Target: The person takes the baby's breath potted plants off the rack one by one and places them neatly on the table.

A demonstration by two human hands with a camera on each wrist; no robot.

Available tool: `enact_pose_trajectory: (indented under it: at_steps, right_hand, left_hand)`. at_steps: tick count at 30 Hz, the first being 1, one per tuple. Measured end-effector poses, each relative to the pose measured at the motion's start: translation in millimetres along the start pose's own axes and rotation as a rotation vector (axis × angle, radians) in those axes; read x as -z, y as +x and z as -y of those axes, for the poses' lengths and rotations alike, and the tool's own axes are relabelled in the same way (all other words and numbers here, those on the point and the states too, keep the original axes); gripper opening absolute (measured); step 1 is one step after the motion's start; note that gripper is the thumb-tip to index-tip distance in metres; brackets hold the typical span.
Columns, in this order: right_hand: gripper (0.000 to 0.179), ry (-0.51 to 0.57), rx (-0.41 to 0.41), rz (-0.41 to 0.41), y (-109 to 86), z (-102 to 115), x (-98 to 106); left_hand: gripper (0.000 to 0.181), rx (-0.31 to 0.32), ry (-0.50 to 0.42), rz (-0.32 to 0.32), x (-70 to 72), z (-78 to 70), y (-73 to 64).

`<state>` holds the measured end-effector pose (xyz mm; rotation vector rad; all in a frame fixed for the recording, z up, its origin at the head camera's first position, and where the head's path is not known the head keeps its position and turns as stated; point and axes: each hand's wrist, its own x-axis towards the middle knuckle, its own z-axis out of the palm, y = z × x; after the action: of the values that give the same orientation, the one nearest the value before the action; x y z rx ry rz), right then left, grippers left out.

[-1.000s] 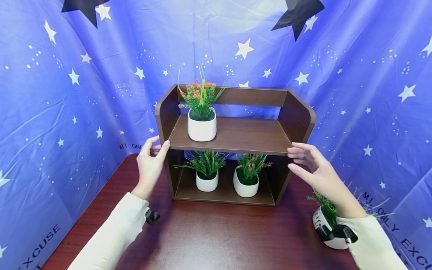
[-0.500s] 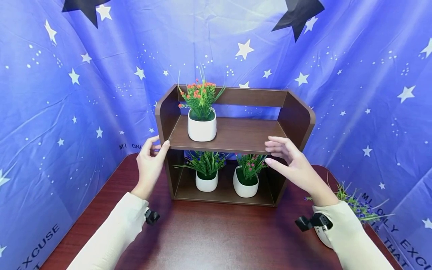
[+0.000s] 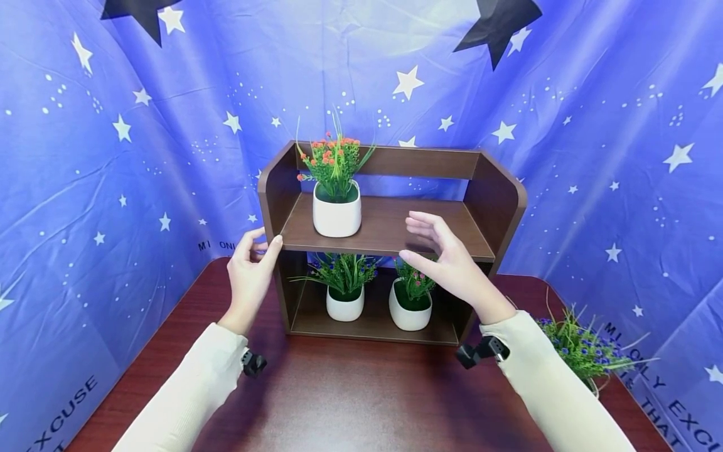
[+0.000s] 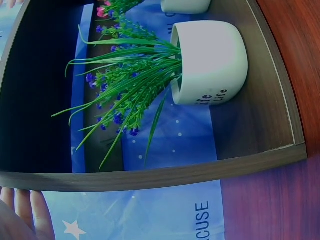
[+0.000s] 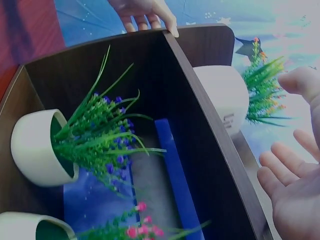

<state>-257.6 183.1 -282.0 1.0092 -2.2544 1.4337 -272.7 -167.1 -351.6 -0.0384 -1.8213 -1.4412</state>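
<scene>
A dark brown two-tier shelf stands on the table. My left hand grips its left side panel, the thumb on the front edge and the fingers along the outer face. My right hand is held in front of the upper board, fingers extended and thumb apart, holding nothing. Left of it, on the upper board, sits a white pot with orange flowers. Below are a white pot with blue flowers and a tilted white pot with pink flowers, its plant partly hidden behind my right hand.
At the table's right side is another plant with blue-purple flowers, its pot mostly hidden by my right sleeve. A blue star-printed curtain surrounds the reddish-brown table.
My right hand has moved left from the shelf's right side to in front of the upper board. The left hand keeps its grip, and the pots stay where they were.
</scene>
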Motion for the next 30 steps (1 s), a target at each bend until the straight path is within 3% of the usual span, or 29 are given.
enact_pose_trajectory:
  at_steps: [14, 24, 30]
  right_hand:
    - [0.068, 0.012, -0.013, -0.002, 36.0, 5.1, -33.5]
    - [0.078, 0.073, -0.152, -0.027, 59.3, 7.8, -53.0]
    - [0.089, -0.005, -0.238, -0.065, 74.2, 9.7, -68.5]
  left_hand:
    - [0.031, 0.0, 0.016, -0.008, -0.7, 1.0, 0.8]
    - [0.032, -0.006, 0.013, -0.005, -0.5, -1.7, 0.6]
    - [0.032, -0.005, 0.015, -0.002, -0.1, -0.9, 0.1]
